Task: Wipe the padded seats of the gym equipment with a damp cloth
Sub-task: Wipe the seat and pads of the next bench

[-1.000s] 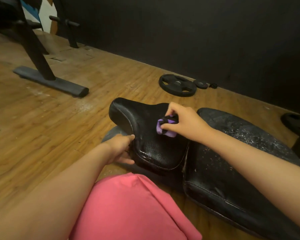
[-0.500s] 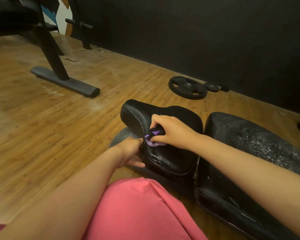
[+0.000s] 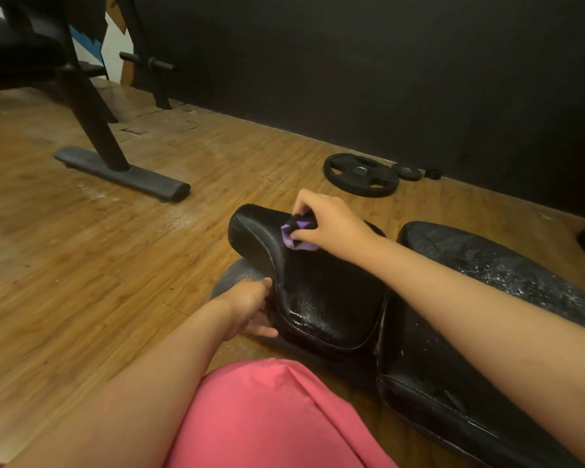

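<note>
- My right hand (image 3: 331,228) has slid the purple-and-black cloth (image 3: 299,231) away from my left hand (image 3: 247,304), toward the far end of the seat pad (image 3: 325,298).
- Its fingers pinch the cloth against the wet pad.
- My left hand grips the pad's left edge.

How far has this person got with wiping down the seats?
Looks done: the near part of the small black padded seat glistens wet. In hand: the right hand presses a purple-and-black cloth on its far end while the left hand grips its edge. Left: the long black pad beside it, speckled white.
</note>
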The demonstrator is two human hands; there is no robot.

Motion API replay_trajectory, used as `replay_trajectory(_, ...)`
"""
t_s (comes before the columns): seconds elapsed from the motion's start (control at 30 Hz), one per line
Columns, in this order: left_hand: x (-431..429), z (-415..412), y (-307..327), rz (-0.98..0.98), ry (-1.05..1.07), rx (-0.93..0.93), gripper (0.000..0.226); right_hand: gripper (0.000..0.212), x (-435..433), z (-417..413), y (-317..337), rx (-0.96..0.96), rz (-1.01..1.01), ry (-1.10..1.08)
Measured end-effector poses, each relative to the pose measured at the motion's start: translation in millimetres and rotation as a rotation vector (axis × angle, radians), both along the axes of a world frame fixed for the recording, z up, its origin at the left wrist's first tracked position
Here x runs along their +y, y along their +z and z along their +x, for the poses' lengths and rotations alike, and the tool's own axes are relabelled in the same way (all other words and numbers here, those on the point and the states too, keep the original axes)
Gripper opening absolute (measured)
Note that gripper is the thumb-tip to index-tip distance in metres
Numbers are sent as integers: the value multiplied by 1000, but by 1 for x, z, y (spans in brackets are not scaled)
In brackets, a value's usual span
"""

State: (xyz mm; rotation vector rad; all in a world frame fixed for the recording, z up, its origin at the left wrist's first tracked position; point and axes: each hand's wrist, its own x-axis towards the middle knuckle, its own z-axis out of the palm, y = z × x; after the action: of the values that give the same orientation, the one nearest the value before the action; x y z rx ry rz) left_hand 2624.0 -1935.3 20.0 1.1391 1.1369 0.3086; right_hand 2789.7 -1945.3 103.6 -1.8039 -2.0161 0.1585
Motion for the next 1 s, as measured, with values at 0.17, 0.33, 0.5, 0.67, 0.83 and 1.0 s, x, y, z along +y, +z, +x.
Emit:
replay_trajectory(0.17,4,2,-2,21,-26,69,43,28,-9,29,26,-4,-57,-12)
replay_trajectory(0.33,6,11,-2,202,20,110,46,29,-10,51,20,20,-120,-85)
replay_trajectory(0.5,11,15,-4,234,-7,174,54,29,-15,37,0,170,-156,10)
replay_trajectory(0.67,17,20,-8,192,29,164,54,28,1,17,-16,129,-201,105)
replay_trajectory(0.83,22,23,-12,175,51,140,52,19,33,34,-16,188,-95,-75)
replay_trajectory(1.0,27,23,-13,349,118,190,45,21,41,69,-24,288,20,-412)
